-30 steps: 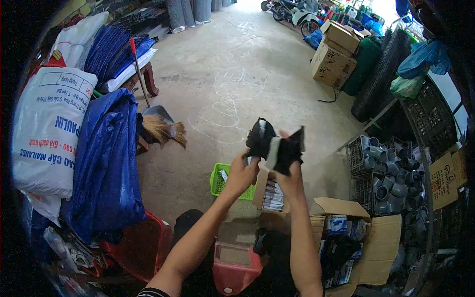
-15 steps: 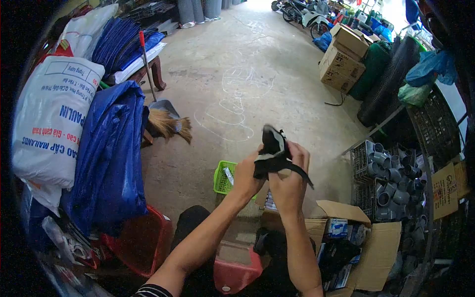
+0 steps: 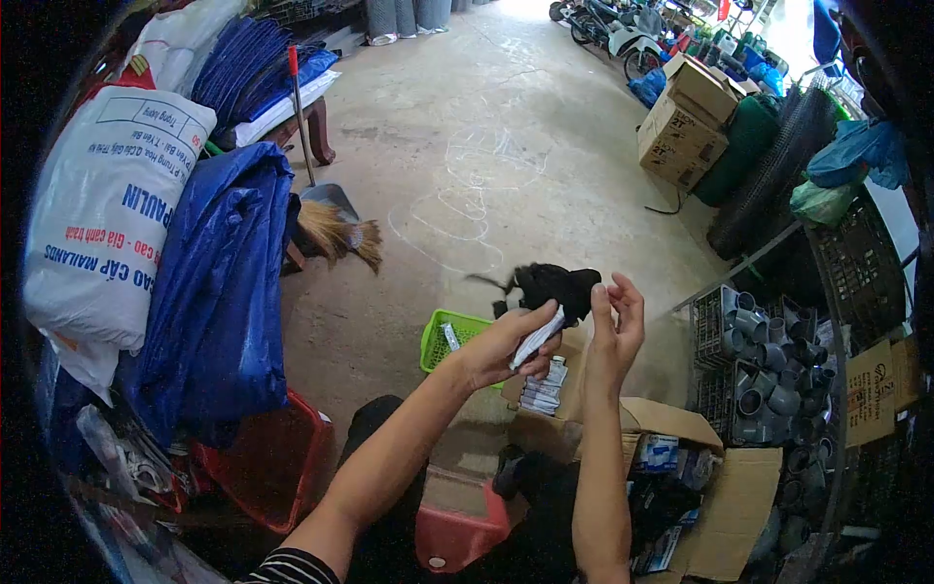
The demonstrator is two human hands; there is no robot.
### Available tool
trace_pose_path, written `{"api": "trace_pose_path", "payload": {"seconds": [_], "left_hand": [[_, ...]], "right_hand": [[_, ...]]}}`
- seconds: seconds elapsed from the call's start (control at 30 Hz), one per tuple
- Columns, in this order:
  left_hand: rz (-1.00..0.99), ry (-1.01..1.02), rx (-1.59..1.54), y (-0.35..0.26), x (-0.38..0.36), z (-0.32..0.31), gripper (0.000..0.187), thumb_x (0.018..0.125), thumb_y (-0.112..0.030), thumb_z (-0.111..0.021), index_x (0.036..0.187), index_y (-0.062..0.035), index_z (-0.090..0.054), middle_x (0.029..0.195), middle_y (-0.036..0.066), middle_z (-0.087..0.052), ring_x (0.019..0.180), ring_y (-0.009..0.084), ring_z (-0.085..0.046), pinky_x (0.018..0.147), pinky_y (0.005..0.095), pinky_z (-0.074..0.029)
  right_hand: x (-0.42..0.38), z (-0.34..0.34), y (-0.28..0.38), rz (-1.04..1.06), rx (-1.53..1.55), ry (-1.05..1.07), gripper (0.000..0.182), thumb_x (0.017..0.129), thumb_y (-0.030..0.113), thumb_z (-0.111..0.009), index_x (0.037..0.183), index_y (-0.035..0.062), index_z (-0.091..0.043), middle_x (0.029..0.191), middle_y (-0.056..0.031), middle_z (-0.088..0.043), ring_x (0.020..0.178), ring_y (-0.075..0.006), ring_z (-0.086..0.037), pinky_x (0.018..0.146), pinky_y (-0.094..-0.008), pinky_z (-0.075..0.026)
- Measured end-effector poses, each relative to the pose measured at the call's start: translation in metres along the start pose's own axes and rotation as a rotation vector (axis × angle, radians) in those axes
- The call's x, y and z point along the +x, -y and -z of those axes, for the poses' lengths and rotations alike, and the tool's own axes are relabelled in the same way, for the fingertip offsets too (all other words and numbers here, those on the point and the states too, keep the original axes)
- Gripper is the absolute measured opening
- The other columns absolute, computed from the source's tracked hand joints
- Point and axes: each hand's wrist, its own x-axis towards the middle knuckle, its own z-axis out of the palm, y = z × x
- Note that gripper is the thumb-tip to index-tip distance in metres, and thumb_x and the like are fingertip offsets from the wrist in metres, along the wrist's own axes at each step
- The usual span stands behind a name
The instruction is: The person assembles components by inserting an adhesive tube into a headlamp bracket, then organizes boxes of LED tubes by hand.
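- Head view, floor: concrete, marked with pale looping lines, spreading beyond and around the green basket.
- Blue tarpaulin: folded and heaped, well to the left of the basket.
- White sack: printed, full, leaning against the tarpaulin on the side away from the basket.
- Open carton: flaps spread, to the basket's right and nearer the person; blue-and-white packs and dark goods inside.
- Grey pipe fittings: many, in black crates, well to the basket's right.
- Red plastic piece: between the person's legs, on the near side of the basket.
- Broom: straw head by a grey dustpan, beyond the basket and to its left.
- Small carton: just right of the basket, white slim packs lined up inside.
- Black fabric item: bunched, raised beyond the left thumb, above and right of the basket; which fingers bear it, cannot tell.
- Right hand: grip wide, fingers raised beside the black fabric item; contact unclear.
- Left hand: grip narrow, closed on the white packet.
- White packet: slim, tilted, under the left thumb, right of the basket.
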Motion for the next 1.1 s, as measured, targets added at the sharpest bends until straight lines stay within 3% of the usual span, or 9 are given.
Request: {"api": "trace_pose_path", "payload": {"seconds": [0.07,0.23,0.37,0.63,0.73,0.77,0.9,1.0,1.1], "left_hand": [[0.019,0.105,-0.116,-0.001,-0.004,0.0,0.049,0.099,-0.051,-0.037,0.101,-0.0046,-0.054,0.061,-0.001,-0.045,0.04,0.0105,-0.042,0.046,0.0287,-0.04],[0.095,0.416,-0.147,-0.004,-0.014,0.007,0.056,0.097,-0.053,-0.04,0.11,-0.0004,-0.054,0.064,0.001,-0.049,0.041,0.0112,-0.05,0.043,0.0297,-0.05],[0.129,0.228,0.322,-0.016,-0.024,0.0,0.047,0.097,-0.047,-0.047,0.096,-0.0003,-0.057,0.077,0.005,-0.06,0.063,0.0153,-0.061,0.053,0.0284,-0.05],[-0.414,-0.278,1.084,0.009,-0.01,-0.011,0.035,0.103,-0.035,-0.04,0.101,-0.0019,-0.054,0.073,0.001,-0.053,0.068,0.0106,-0.048,0.064,0.0279,-0.043],[-0.41,-0.189,1.005,0.015,-0.008,-0.021,0.039,0.104,-0.038,-0.036,0.096,-0.0032,-0.053,0.068,0.0,-0.048,0.062,0.0102,-0.046,0.058,0.0267,-0.042],[-0.092,-0.067,0.764,0.007,-0.012,-0.02,0.043,0.104,-0.042,-0.033,0.091,-0.0049,-0.052,0.065,-0.001,-0.046,0.056,0.0096,-0.045,0.051,0.0249,-0.039],[0.144,0.138,0.26,-0.011,-0.024,-0.024,0.048,0.103,-0.046,-0.031,0.086,-0.0053,-0.05,0.063,-0.003,-0.042,0.052,0.009,-0.043,0.047,0.0231,-0.036],[-0.007,0.045,0.558,0.002,-0.017,-0.015,0.043,0.103,-0.041,-0.036,0.093,-0.0018,-0.052,0.063,0.006,-0.05,0.052,0.0191,-0.051,0.05,0.0308,-0.041],[-0.484,-0.39,1.357,0.028,-0.014,0.004,0.036,0.102,-0.033,-0.043,0.103,0.0017,-0.052,0.072,0.018,-0.06,0.059,0.0336,-0.057,0.056,0.0405,-0.044]], "right_hand": [[0.007,-0.001,-0.016,-0.012,0.138,0.001,0.063,0.085,0.04,-0.071,0.131,0.0038,-0.05,0.119,-0.0091,-0.058,0.1,-0.0168,-0.057,0.087,-0.0292,-0.047],[-0.005,0.0,-0.01,-0.272,0.379,0.506,0.071,0.079,0.063,-0.065,0.122,0.0073,-0.057,0.104,-0.0021,-0.065,0.069,-0.0027,-0.051,0.05,-0.0146,-0.032],[-0.009,-0.009,0.012,-0.38,0.361,0.403,0.027,0.088,0.028,-0.063,0.098,0.0035,-0.06,0.087,-0.003,-0.063,0.071,-0.0089,-0.054,0.065,-0.0215,-0.045],[0.001,-0.024,0.007,-0.128,-0.162,-0.036,0.031,0.089,0.032,-0.064,0.089,0.002,-0.059,0.076,-0.0031,-0.06,0.068,-0.0107,-0.056,0.061,-0.0277,-0.046],[0.004,-0.022,0.009,-0.277,0.123,-0.074,0.031,0.088,0.033,-0.065,0.087,0.003,-0.059,0.074,-0.0029,-0.058,0.064,-0.0116,-0.055,0.06,-0.0276,-0.046],[0.004,-0.021,0.013,-0.321,0.176,-0.121,0.029,0.086,0.033,-0.066,0.085,0.0039,-0.06,0.073,-0.0018,-0.057,0.061,-0.0124,-0.055,0.058,-0.0275,-0.046],[0.004,-0.013,0.009,-0.388,0.533,0.048,0.027,0.086,0.031,-0.065,0.087,0.0043,-0.062,0.072,-0.0021,-0.058,0.062,-0.013,-0.057,0.059,-0.0285,-0.048],[0.005,-0.014,0.01,-0.392,0.243,0.118,0.03,0.085,0.034,-0.066,0.09,0.0039,-0.063,0.074,-0.0045,-0.061,0.063,-0.0131,-0.058,0.06,-0.0284,-0.048],[-0.001,-0.014,-0.014,-0.412,-0.131,0.149,0.037,0.084,0.037,-0.066,0.088,0.0011,-0.065,0.076,-0.0033,-0.063,0.065,-0.0141,-0.059,0.061,-0.0293,-0.047]]}}
